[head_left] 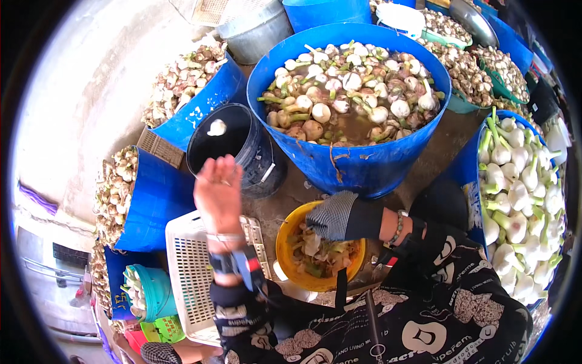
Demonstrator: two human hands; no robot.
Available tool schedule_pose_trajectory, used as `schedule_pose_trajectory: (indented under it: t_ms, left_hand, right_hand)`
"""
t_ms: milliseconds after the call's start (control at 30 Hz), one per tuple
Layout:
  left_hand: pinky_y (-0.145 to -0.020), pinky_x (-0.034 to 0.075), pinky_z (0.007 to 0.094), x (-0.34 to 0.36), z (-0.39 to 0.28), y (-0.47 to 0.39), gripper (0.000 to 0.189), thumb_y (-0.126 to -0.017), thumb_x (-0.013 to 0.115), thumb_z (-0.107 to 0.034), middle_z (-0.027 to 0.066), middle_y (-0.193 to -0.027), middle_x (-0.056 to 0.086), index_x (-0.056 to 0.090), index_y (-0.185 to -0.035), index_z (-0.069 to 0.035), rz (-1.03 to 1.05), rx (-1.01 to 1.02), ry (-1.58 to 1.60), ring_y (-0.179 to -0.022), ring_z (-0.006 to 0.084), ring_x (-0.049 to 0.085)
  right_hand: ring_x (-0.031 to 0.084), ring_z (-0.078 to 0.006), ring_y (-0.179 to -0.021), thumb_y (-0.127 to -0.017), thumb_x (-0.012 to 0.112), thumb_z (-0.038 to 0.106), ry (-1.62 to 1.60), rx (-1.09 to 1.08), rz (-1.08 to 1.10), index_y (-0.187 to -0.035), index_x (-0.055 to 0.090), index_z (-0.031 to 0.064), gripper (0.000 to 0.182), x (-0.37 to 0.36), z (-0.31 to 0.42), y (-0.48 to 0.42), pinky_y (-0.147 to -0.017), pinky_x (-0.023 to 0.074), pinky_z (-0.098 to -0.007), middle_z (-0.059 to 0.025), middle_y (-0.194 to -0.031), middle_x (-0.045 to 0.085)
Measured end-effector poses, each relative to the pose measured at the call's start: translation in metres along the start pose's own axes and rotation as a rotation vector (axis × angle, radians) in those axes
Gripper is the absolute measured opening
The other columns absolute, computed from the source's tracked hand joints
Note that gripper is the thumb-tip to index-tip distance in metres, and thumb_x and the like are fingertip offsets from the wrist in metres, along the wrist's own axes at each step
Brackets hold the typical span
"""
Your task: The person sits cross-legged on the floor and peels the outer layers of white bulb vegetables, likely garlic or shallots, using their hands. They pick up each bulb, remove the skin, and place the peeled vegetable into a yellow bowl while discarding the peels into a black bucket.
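My bare left hand [218, 189] is raised at the near rim of a black bucket [268, 166], its fingers extended, blurred and holding nothing visible. Beyond the fingertips, a white garlic bulb [217, 128] shows against the bucket's dark inside; I cannot tell whether it is in the air or resting. My right hand [334, 216], in a grey striped glove, is curled over a yellow bucket [284, 268] of garlic skins and trimmings [318, 250]. Its fingers point down and are mostly hidden, so whether it grips something cannot be seen.
Ahead stands a large blue tub [354, 166] of garlic bulbs in murky water. At right, another blue tub [459, 168] is heaped with peeled white garlic. A white plastic crate [191, 273] sits left. Tilted blue tubs [154, 200] of unpeeled garlic line the wall; another person's arm [195, 352] shows below.
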State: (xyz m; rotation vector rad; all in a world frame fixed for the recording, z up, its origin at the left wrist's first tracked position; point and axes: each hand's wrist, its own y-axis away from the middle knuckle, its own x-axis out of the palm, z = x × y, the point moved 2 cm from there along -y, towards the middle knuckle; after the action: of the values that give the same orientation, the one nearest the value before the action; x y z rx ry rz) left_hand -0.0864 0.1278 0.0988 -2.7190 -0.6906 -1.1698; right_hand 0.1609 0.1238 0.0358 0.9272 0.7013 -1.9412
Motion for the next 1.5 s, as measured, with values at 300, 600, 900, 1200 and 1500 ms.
schedule_pose_trajectory:
  t_ms: [300,600,900,1200,1500]
  left_hand:
    - [-0.072,0.050,0.0370,-0.061,0.103,0.118,0.021,-0.092,0.055,-0.019,0.0045,-0.085,0.057,0.054,-0.108,-0.005,-0.136,-0.407,0.001,-0.077,0.0188,0.056]
    - [-0.065,0.051,0.0343,-0.054,0.093,0.111,0.013,-0.091,0.054,-0.010,0.0072,-0.084,0.061,0.059,-0.101,-0.004,-0.019,-0.299,0.090,-0.070,0.0183,0.058]
    - [-0.066,0.049,0.0325,-0.054,0.083,0.116,0.012,-0.091,0.051,-0.008,0.0074,-0.084,0.060,0.059,-0.100,-0.005,0.001,-0.236,0.034,-0.070,0.0177,0.056]
    - [-0.082,0.049,0.0309,-0.025,0.088,0.131,0.050,-0.092,0.055,-0.013,0.0095,-0.119,0.050,0.035,-0.137,-0.008,0.214,-0.100,-0.229,-0.097,0.0180,0.058]
    - [-0.082,0.050,0.0270,-0.051,0.108,0.141,0.032,-0.091,0.058,-0.007,0.0032,-0.108,0.060,0.049,-0.122,-0.003,0.171,-0.104,-0.257,-0.095,0.0134,0.059]
  right_hand:
    - [0.064,-0.0340,-0.075,-0.085,0.053,0.033,0.357,0.114,-0.267,-0.094,0.066,0.0094,0.028,-0.127,-0.058,-0.066,-0.066,0.0500,-0.0456,-0.0161,-0.082,0.066]
    - [0.067,-0.0364,-0.077,-0.069,0.064,0.028,0.942,0.313,0.322,-0.098,0.066,0.0038,0.038,-0.135,-0.143,-0.144,-0.065,0.0540,-0.0453,-0.0196,-0.083,0.068]
    - [0.066,-0.0371,-0.083,-0.069,0.068,0.031,0.832,0.375,0.394,-0.104,0.063,0.0026,0.045,-0.135,-0.130,-0.143,-0.071,0.0522,-0.0466,-0.0211,-0.088,0.067]
    - [0.064,-0.0343,-0.087,-0.072,0.071,0.046,0.494,0.114,-0.104,-0.109,0.059,0.0060,0.056,-0.125,0.034,-0.078,-0.077,0.0509,-0.0432,-0.0188,-0.097,0.064]
    - [0.063,-0.0321,-0.090,-0.082,0.063,0.033,-0.172,0.016,-0.192,-0.117,0.055,0.0029,0.046,-0.004,0.046,-0.005,-0.082,0.0496,-0.0398,-0.0155,-0.106,0.063]
